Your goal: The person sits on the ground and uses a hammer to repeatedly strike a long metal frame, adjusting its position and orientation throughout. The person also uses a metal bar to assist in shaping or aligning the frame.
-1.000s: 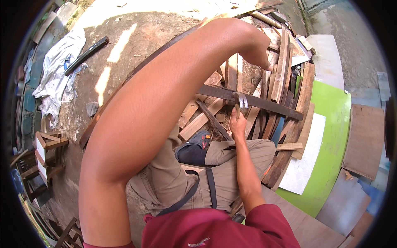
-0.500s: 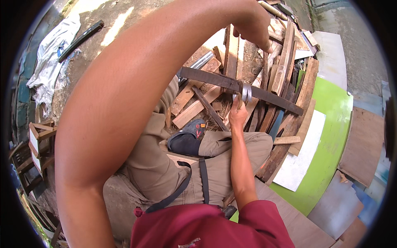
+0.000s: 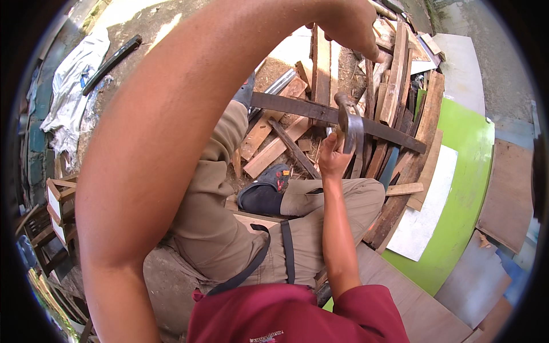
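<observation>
One hammer [image 3: 346, 117] sits in the right hand [image 3: 334, 160]

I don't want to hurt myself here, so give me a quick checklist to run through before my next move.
1. Hammer gripped: ok, the right hand is closed round its handle.
2. Left hand away from the hammer: ok, there is a visible gap between them.
3. Left hand's hold: cannot tell, its underside is hidden.
4. Left shoe well away from the dark plank: not ok, the plank's left end is right by it.
5. Plank firmly supported: cannot tell, though its right end lies across the wood pile.
</observation>
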The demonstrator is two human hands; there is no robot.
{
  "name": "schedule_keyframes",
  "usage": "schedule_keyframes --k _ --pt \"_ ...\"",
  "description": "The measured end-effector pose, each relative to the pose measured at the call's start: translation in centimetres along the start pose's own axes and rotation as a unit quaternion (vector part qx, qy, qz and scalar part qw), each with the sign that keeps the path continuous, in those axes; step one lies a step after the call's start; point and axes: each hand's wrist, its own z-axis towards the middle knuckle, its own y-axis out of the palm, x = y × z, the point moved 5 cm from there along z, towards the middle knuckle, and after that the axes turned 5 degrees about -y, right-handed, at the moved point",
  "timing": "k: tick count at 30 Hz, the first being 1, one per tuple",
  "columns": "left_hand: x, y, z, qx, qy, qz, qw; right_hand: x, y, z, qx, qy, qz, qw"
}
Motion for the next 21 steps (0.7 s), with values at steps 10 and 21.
schedule_keyframes --k 10,21 --pt "-3.4 1.3 2.2 -0.011 -0.096 -0.003 0.995 7.9 -2.4 -1.2 -0.003 0.233 -0.172 0.957" --pt "-2.0 0.2 1.5 0.006 -0.056 -0.025 0.998 6.7 -1.5 -2.3 -0.159 0.108 -0.313 0.930"
